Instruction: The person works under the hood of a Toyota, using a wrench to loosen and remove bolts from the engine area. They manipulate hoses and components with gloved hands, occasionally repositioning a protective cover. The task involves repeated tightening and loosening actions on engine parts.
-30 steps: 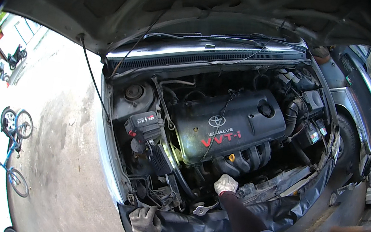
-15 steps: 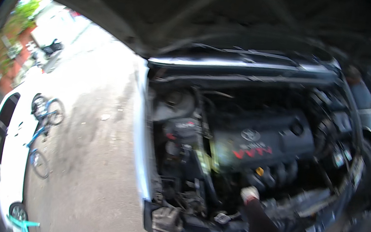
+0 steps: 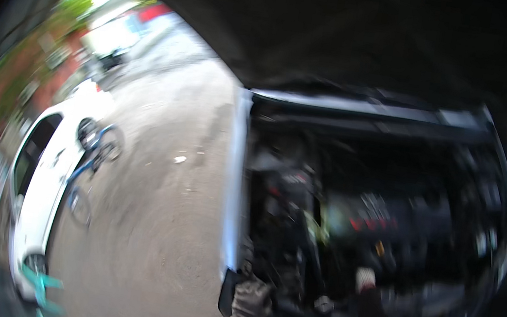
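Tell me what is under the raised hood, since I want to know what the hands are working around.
Under the hood sits a dark, blurred engine bay; the gloved left hand rests on its front edge, the right hand reaches in. Blur and shadow hide individual parts.

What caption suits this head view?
Gloved left hand grips the car's front edge; gloved right hand reaches into the engine bay.

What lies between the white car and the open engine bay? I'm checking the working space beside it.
In the head view, blurred grey pavement with a blue bicycle leaning by the white car; engine bay at right.
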`<state>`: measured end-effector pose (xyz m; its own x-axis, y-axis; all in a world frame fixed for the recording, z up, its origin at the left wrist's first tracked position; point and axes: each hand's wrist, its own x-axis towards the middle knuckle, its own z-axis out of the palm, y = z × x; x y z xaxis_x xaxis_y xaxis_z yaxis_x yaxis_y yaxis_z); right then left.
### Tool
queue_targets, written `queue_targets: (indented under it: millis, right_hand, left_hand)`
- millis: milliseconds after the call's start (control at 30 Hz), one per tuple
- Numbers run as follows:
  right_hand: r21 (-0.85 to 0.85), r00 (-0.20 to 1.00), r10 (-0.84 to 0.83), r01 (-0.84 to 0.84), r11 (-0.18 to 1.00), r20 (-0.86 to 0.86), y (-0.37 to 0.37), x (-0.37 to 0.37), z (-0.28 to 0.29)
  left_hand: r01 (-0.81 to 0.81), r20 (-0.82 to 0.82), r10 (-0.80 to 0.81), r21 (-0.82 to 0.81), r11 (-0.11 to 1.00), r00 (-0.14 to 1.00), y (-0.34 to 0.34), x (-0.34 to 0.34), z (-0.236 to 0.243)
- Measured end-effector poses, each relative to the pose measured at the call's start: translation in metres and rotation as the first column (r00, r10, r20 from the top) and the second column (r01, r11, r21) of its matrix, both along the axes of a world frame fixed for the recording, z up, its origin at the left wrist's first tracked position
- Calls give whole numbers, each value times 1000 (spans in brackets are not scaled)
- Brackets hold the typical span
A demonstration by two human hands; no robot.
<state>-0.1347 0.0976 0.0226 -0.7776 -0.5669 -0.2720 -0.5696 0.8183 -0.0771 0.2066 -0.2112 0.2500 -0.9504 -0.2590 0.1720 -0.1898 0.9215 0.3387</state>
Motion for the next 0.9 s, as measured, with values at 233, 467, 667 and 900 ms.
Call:
queue_targets:
  millis: [233,467,667,900]
  right_hand:
    - [-606,950,-307,208,768,-62,-9,192,232]
    - [-596,500,-518,802,-24,694,158,443,296]
    - [-162,-417,-718,793,-587,557,318,768,99]
    - [-42,-860,-102,93,-995,500,371,1067,-130]
  left_hand:
    - [160,83,-152,-91,983,985,-4,-4,-13]
    - [262,223,-215,-208,942,951,62,20,70]
    - [464,288,-403,-187,866,869,189,77,95]
    - [637,502,-466,-245,731,728,323,181,68]
